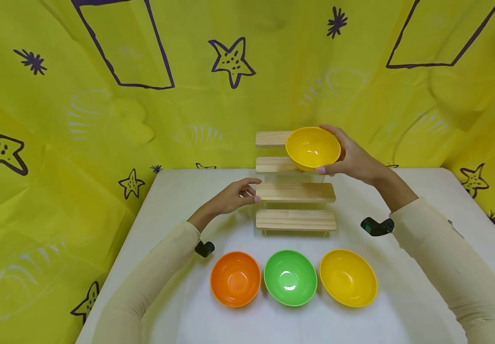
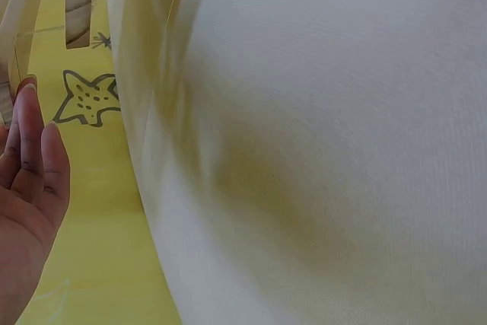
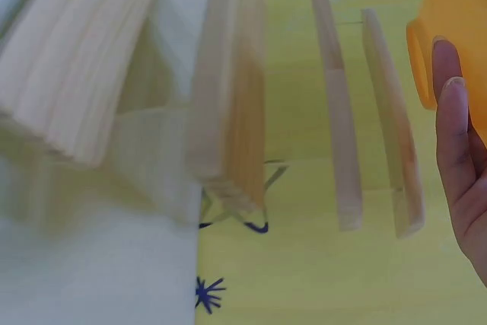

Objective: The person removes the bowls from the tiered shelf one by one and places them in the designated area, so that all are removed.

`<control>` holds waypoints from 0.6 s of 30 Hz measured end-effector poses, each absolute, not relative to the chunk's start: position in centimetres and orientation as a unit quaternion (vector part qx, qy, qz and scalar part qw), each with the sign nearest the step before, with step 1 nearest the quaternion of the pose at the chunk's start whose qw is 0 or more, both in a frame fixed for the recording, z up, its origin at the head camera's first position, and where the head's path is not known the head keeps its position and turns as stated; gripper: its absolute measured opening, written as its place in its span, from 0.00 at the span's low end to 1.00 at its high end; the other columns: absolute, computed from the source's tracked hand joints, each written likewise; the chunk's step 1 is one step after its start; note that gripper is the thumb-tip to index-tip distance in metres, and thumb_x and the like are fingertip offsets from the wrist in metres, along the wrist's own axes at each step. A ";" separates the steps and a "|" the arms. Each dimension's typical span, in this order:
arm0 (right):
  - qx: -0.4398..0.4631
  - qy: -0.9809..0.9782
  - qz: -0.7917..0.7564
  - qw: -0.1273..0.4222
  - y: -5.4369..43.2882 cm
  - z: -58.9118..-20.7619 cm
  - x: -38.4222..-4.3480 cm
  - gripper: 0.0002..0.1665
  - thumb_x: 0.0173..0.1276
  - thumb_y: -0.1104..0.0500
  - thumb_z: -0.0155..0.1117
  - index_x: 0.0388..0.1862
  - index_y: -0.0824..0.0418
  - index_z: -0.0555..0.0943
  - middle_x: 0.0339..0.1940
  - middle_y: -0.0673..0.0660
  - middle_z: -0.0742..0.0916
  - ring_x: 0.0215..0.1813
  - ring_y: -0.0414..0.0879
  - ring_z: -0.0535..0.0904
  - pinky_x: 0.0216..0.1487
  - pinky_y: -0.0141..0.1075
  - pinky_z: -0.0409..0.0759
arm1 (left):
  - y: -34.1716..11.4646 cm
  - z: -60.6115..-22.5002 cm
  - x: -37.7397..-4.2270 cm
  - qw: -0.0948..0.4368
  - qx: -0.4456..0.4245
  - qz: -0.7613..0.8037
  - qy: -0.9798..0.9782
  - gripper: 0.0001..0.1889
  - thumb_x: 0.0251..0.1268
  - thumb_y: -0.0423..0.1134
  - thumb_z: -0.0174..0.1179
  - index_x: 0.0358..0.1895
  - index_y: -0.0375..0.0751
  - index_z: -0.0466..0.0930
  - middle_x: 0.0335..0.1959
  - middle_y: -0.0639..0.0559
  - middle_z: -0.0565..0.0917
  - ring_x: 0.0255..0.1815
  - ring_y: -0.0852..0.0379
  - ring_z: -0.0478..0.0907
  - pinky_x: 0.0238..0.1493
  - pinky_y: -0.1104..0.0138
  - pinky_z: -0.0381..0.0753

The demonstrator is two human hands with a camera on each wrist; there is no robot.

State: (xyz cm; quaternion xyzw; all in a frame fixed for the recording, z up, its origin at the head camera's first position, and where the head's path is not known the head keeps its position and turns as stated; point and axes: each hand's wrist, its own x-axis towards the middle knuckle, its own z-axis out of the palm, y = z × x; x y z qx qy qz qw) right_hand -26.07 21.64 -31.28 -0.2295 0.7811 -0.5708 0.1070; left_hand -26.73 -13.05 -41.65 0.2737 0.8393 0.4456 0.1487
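Observation:
My right hand [image 1: 355,160] holds a yellow bowl [image 1: 312,147] by its right side, thumb at the front and fingers behind. The bowl is tilted towards me, in front of the upper steps of a four-step wooden stand [image 1: 295,192]. In the right wrist view, that bowl [image 3: 464,20] shows at the right edge beside the fingers [image 3: 453,123]. My left hand [image 1: 232,195] grips the left end of the stand's second step from the bottom, between thumb and fingertips. The left wrist view shows its palm and fingers [image 2: 30,142] at the far left.
In front of the stand, an orange bowl [image 1: 235,279], a green bowl [image 1: 290,278] and another yellow bowl [image 1: 348,278] stand in a row on the white table [image 1: 166,296]. Behind rises a yellow cloth backdrop [image 1: 187,110] with drawn starfish.

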 end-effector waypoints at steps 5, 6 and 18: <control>-0.224 0.787 -0.564 0.106 23.1 -32.4 -24.7 0.61 0.60 0.72 0.71 0.82 0.52 0.46 0.72 0.61 0.61 0.58 0.49 0.72 0.49 0.29 0.82 | -13.1 -41.8 -26.8 0.155 0.271 0.460 0.831 0.30 0.71 0.39 0.63 0.73 0.40 0.67 0.48 0.42 0.82 0.48 0.50 0.81 0.49 0.64 0.78; -0.222 0.788 -0.564 0.105 23.4 -32.6 -24.4 0.61 0.60 0.73 0.71 0.82 0.52 0.46 0.72 0.61 0.61 0.58 0.48 0.72 0.50 0.29 0.82 | -13.1 -41.8 -26.8 0.158 0.269 0.464 0.829 0.30 0.71 0.38 0.64 0.73 0.40 0.67 0.48 0.42 0.82 0.47 0.50 0.81 0.48 0.65 0.77; -0.212 0.790 -0.567 0.095 27.0 -35.3 -21.8 0.61 0.56 0.77 0.70 0.81 0.53 0.48 0.67 0.55 0.65 0.55 0.42 0.76 0.47 0.31 0.84 | -13.2 -41.9 -26.9 0.185 0.249 0.499 0.809 0.30 0.70 0.37 0.64 0.73 0.42 0.67 0.46 0.43 0.82 0.44 0.53 0.80 0.49 0.65 0.78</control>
